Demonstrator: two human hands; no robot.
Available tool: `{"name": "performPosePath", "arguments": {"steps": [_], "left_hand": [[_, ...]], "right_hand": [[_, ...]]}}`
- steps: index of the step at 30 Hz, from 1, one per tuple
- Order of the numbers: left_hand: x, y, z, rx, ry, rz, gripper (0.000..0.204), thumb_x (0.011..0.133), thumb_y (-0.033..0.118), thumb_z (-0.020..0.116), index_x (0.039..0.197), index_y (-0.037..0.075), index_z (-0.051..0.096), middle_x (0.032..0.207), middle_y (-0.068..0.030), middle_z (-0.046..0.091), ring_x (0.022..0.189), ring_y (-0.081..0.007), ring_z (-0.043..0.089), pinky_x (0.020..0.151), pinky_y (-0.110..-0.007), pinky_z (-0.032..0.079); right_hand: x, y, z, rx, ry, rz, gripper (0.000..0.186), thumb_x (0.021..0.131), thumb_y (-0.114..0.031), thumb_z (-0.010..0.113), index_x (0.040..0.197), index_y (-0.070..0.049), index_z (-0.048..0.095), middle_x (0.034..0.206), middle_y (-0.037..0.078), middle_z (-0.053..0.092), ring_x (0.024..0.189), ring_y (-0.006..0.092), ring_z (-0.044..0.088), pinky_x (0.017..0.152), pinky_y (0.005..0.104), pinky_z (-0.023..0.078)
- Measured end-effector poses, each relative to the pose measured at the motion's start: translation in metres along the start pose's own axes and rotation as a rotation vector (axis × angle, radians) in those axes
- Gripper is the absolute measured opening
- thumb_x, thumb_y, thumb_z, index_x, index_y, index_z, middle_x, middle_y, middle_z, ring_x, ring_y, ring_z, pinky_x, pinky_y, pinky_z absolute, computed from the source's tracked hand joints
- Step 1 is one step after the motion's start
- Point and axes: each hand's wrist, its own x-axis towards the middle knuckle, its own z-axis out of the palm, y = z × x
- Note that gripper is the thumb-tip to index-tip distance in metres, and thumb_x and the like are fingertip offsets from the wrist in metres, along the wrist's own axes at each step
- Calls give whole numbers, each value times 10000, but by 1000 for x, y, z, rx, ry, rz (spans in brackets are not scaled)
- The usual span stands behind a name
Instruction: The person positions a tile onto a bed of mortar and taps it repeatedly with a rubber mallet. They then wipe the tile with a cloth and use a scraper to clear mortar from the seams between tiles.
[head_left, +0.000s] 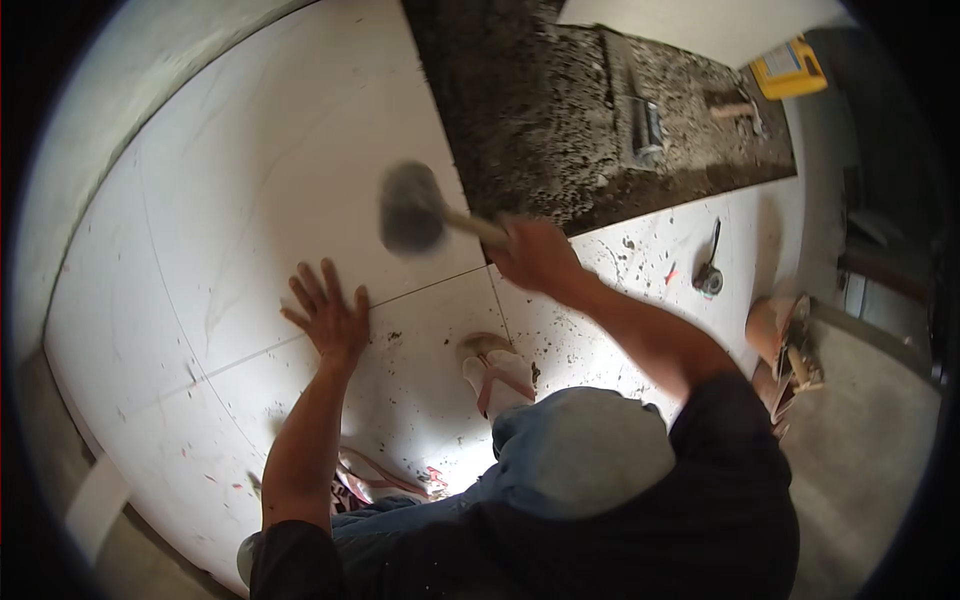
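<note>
My right hand (535,258) is closed round the wooden handle of a mallet. The mallet's dark, thick head (410,208), blurred by motion, is over a large white tile (300,130) close to its right edge. My left hand (335,318) lies flat with spread fingers on the white tiles, just by the joint between the far tile and the nearer one. Whether the mallet touches the tile cannot be told.
Beyond the tile's right edge lies a bed of rough dark mortar (540,130). On it rest a metal-bladed tool (648,130) and a hammer (738,109). A yellow jug (790,68) stands at the far right. A small round tool (709,278) with a dark handle lies on speckled tiles.
</note>
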Motion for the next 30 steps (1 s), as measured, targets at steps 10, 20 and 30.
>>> {"name": "performPosePath", "arguments": {"steps": [10,20,30], "left_hand": [[108,68,-10,51,-15,-3,728,971,514,334,1536,137,71,1581,-211,-12,1438,-460,-30,1070,-695,9],[81,182,-6,92,-4,493,710,955,418,404,1495,10,190,1573,-215,91,1446,-442,32,1117,-637,1],[-9,102,10,-211,-140,645,698,978,425,333,1493,-13,161,1570,-228,87,1462,-391,27,1150,-560,-18]], "right_hand": [[-311,158,74,14,96,690,434,684,-386,819,791,-72,540,770,105,572,767,326,578,672,438,469],[-35,262,-69,-306,820,262,516,902,-418,607,1130,40,545,1052,252,552,1015,410,514,876,489,425],[131,296,-110,-242,578,677,425,956,-258,456,1288,6,484,1151,257,614,1031,414,622,846,498,518]]}}
